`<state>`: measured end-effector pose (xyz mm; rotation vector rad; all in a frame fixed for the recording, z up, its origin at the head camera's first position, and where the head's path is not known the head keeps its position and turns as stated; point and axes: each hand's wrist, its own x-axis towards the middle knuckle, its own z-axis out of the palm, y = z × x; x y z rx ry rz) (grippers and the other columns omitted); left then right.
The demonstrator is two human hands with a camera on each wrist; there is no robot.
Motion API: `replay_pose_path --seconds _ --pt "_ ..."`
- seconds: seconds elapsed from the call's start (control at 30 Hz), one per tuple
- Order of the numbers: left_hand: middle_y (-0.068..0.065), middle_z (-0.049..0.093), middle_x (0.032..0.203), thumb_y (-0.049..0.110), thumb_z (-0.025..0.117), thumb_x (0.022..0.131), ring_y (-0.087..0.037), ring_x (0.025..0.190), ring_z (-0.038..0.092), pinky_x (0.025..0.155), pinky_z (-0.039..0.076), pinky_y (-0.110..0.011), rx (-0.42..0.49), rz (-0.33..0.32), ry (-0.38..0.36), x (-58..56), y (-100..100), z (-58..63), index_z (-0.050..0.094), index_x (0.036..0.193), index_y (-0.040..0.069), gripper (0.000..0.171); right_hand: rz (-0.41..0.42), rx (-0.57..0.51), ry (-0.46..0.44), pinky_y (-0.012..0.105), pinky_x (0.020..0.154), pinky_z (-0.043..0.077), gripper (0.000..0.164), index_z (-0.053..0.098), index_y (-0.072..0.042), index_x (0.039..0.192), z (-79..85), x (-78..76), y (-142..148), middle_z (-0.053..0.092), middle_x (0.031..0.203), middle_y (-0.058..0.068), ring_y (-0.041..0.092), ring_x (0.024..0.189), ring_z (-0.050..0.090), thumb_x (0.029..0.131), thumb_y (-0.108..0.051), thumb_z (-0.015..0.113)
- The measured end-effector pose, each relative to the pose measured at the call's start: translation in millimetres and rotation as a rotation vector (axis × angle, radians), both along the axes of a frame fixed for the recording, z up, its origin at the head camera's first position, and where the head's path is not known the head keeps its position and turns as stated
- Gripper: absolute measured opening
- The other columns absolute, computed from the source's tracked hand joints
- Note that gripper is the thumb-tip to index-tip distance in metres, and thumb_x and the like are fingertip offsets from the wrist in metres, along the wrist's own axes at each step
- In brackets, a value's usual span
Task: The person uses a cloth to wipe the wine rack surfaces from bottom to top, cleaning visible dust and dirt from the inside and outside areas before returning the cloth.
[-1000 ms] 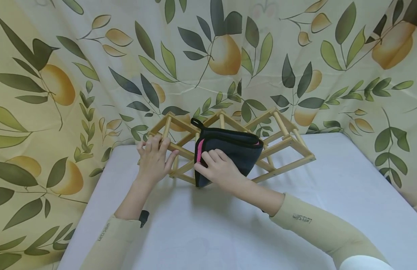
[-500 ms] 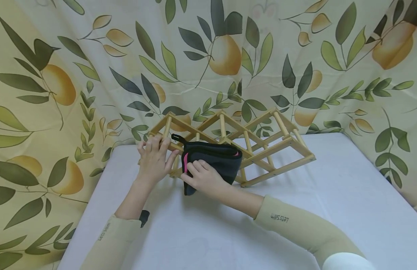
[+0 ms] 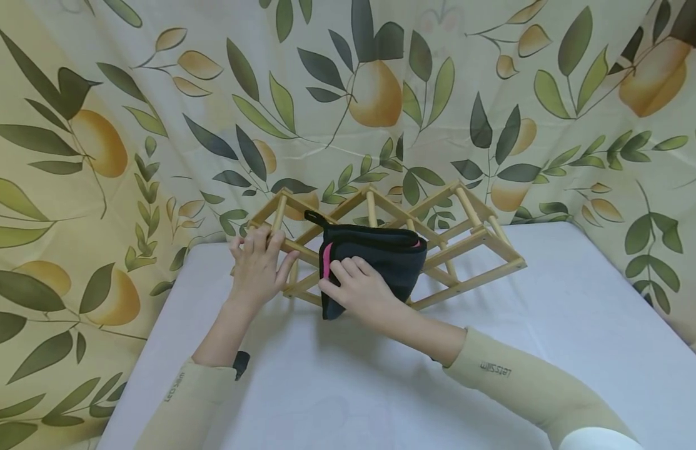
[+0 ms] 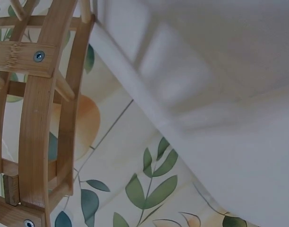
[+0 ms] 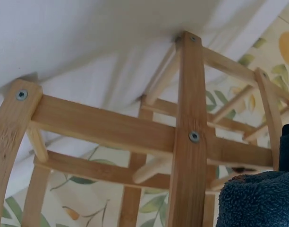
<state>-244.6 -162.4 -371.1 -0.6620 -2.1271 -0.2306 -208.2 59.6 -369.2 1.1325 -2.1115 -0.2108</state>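
A folded dark navy towel (image 3: pixel 381 250) with black edging, a pink strip and a corner loop hangs in front of an expanding wooden lattice rack (image 3: pixel 477 237). My right hand (image 3: pixel 361 290) grips the towel at its left part, fingers curled into the cloth. Part of the rack's middle is hidden behind it. My left hand (image 3: pixel 257 262) holds the rack's left end, fingers over the top and thumb to the right. In the right wrist view, the plush towel (image 5: pixel 258 201) is close to the rack's slats (image 5: pixel 189 118). The left wrist view shows the rack's end slats (image 4: pixel 36 132).
The rack stands on a white-covered table (image 3: pixel 336 387), near its back edge. Behind it hangs a curtain (image 3: pixel 348 94) printed with fruit and leaves. A small black item (image 3: pixel 242 364) sits at the left sleeve's cuff.
My right hand carried the towel left and toward me, then partway back to the right and away from me. My left hand and the rack have stayed in place.
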Motion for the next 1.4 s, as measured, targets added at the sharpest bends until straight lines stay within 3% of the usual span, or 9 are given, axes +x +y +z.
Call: replay_pose_path --seconds 0.4,0.57,0.83,1.1,1.23,1.4 --pt "-0.017 0.035 0.105 0.048 0.03 0.096 -0.034 0.098 0.031 0.081 0.017 -0.053 0.015 -0.004 -0.006 -0.3 0.6 1.3 0.04 0.107 0.005 0.045 0.045 -0.083 0.069 0.031 0.078 0.04 0.024 0.052 -0.015 0.096 7.3 -2.2 5.3 0.048 0.09 0.007 0.023 0.08 0.045 0.079 -0.007 0.068" --pt "-0.017 0.035 0.105 0.048 0.03 0.096 -0.034 0.098 0.031 0.08 0.017 -0.053 0.011 -0.003 0.005 -0.2 -0.1 0.9 0.04 0.107 0.005 0.045 0.08 -0.057 0.098 0.03 0.078 0.041 0.021 0.054 -0.017 0.095 -3.5 -5.1 -5.4 0.05 0.089 0.006 0.021 0.08 0.047 0.081 -0.011 0.068" --pt "-0.017 0.036 0.105 0.046 0.03 0.096 -0.034 0.098 0.032 0.08 0.017 -0.052 0.007 -0.002 0.009 -0.6 0.3 0.6 0.041 0.106 0.005 0.043 0.089 0.064 0.03 0.028 0.082 0.041 0.022 0.054 -0.02 0.1 -26.1 -4.0 -20.3 0.05 0.093 0.005 0.02 0.086 0.047 0.083 -0.013 0.066" --pt "-0.016 0.036 0.105 0.047 0.03 0.096 -0.034 0.098 0.032 0.079 0.019 -0.054 0.005 0.0 0.013 -1.1 0.7 -0.9 0.04 0.106 0.005 0.044 0.025 0.013 -0.06 0.031 0.082 0.04 0.036 0.054 -0.018 0.103 -5.8 3.0 -3.9 0.049 0.096 0.007 0.023 0.086 0.046 0.074 -0.011 0.074" --pt "-0.016 0.036 0.104 0.048 0.03 0.096 -0.034 0.098 0.032 0.079 0.019 -0.054 0.012 -0.001 0.012 -1.0 1.2 -0.6 0.041 0.106 0.006 0.045 0.012 -0.037 -0.028 0.032 0.081 0.039 0.031 0.053 -0.017 0.099 1.8 2.6 2.8 0.048 0.094 0.007 0.023 0.082 0.045 0.076 -0.008 0.072" --pt "-0.016 0.037 0.106 0.047 0.029 0.096 -0.034 0.1 0.033 0.08 0.02 -0.054 0.024 0.0 0.0 -0.2 1.7 0.2 0.042 0.107 0.006 0.044 0.025 -0.049 0.037 0.031 0.077 0.04 0.023 0.053 -0.017 0.096 -2.3 -0.3 -1.7 0.049 0.09 0.007 0.022 0.08 0.045 0.08 -0.009 0.068"
